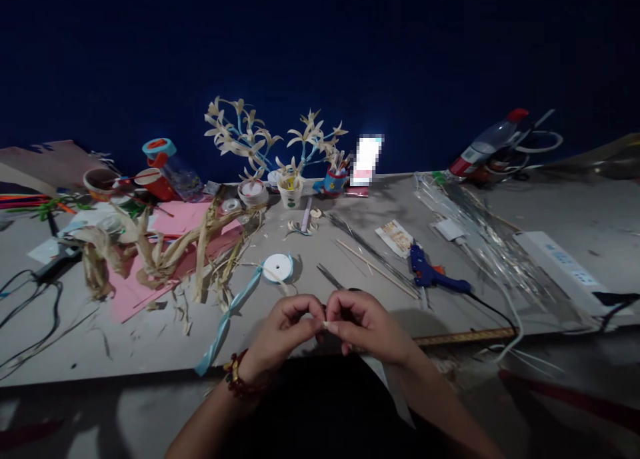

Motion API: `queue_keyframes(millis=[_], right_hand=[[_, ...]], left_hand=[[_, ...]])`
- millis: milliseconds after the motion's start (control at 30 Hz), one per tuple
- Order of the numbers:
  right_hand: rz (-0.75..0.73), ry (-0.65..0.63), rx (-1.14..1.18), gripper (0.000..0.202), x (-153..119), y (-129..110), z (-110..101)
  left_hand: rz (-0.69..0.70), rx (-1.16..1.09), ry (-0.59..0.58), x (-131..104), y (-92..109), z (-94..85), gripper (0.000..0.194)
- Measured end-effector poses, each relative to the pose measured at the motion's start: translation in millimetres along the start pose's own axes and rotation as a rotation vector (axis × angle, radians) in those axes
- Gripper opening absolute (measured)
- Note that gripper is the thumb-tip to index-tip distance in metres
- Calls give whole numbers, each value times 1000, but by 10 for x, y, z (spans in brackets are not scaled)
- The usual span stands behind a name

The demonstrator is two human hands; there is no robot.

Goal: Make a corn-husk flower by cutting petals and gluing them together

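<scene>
My left hand (295,326) and my right hand (363,322) meet at the table's front edge, thumbs and forefingers pinched together. Between the fingertips shows a small pale piece (325,326), mostly hidden, its kind unclear. Just beyond my hands lie scissors (330,276), blades pointing away to the left, handles partly covered by my fingers. A white spool (278,267) of light blue ribbon (227,326) lies left of them, its tail running to the front edge. Dried corn husks (160,252) are heaped on pink paper (127,289) farther left.
Husk flowers on blue-wrapped stems (305,156) stand in cups at the back, near a lit phone (367,159). On the right are a blue glue gun (437,276) with its cord, thin wires (370,246), a wooden stick (377,268), a power strip (563,266) and a bottle (485,146).
</scene>
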State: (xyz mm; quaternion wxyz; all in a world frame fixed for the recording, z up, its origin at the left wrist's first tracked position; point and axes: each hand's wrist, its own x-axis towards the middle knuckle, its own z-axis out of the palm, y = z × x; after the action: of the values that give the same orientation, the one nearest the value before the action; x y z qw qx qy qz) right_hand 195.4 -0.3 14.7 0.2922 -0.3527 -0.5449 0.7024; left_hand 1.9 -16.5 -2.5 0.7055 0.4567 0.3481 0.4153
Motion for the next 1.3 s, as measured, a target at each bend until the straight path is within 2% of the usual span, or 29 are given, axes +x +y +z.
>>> queue_keyframes(millis=[167, 300, 467, 600, 733, 800, 867, 1000, 1067, 1167, 1300], right_hand=[[39, -59, 170, 33, 9, 72, 0], [76, -78, 331, 29, 23, 158, -6], [47, -77, 536, 25, 35, 197, -21], [42, -21, 451, 23, 30, 164, -39], [37, -6, 308, 26, 14, 133, -54], [30, -21, 292, 27, 9, 135, -53], [10, -32, 351, 27, 6, 150, -46], [-82, -8, 560, 29, 6, 190, -36], [-103, 24, 539, 29, 5, 196, -34], [-84, 49, 412, 31, 2, 178, -31], [-71, 53, 315, 30, -2, 145, -32]], left_hand=[[-127, -284, 17, 22, -35, 93, 6], [-162, -377, 13, 6, -78, 138, 10], [-40, -488, 17, 3, -131, 163, 15], [15, -424, 38, -9, -87, 159, 16], [-31, -279, 52, -26, -41, 155, 14], [-55, -292, 47, -16, -42, 170, 11], [-43, -371, 21, 6, -51, 194, 10], [108, -522, -9, 36, -54, 213, 18], [142, -463, 25, 29, -41, 197, 18], [102, -289, 82, 4, -17, 159, 19], [48, -229, 59, -12, -2, 134, 18]])
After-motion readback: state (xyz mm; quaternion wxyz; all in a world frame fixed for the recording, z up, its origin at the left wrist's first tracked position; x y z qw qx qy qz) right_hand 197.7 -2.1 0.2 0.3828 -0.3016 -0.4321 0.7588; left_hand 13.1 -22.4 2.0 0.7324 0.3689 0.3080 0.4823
